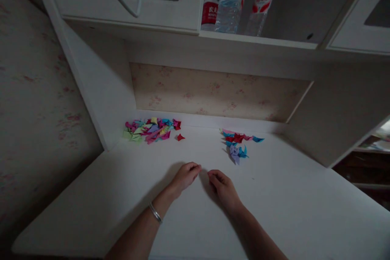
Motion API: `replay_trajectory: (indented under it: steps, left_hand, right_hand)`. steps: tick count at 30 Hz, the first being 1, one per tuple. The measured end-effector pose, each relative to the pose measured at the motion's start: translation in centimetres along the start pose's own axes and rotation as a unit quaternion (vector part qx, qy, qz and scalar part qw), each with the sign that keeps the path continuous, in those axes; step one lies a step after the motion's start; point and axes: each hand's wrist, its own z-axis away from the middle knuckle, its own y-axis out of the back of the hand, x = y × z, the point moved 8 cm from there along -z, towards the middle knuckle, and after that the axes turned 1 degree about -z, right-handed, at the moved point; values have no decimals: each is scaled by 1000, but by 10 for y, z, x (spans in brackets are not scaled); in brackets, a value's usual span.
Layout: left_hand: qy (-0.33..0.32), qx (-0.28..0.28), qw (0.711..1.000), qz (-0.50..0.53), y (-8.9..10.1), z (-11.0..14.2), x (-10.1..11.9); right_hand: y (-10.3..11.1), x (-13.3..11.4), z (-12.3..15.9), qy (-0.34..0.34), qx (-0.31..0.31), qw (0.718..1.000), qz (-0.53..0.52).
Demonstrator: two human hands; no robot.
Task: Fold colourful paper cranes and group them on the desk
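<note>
Over the middle of the white desk, my left hand has its fingers curled and pinched together. A silver bangle circles that wrist. My right hand is just to the right, also closed in a pinch, with a small gap between the two hands. Whatever either hand pinches is hidden or too small to make out. A small red folded paper piece lies beyond my left hand. Past my right hand lies a group of folded paper pieces in lilac, blue, red and pink, some with pointed, crane-like shapes.
A larger pile of colourful folded paper lies at the desk's back left. Overhead, a cabinet shelf holds several plastic bottles, and a white cable hangs down at the left. Side panels enclose the desk's back.
</note>
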Motion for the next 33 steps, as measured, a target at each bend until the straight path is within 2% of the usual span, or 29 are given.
replay_trajectory:
  steps: [14,33]
  left_hand:
    - [1,0,999,38,1,-2,-7]
    - [-1,-3,998,60,3,-2,-10]
  right_hand:
    - [-3,2,2,-8,-21,1000,18]
    - [-3,0,1,18,-30,998,54]
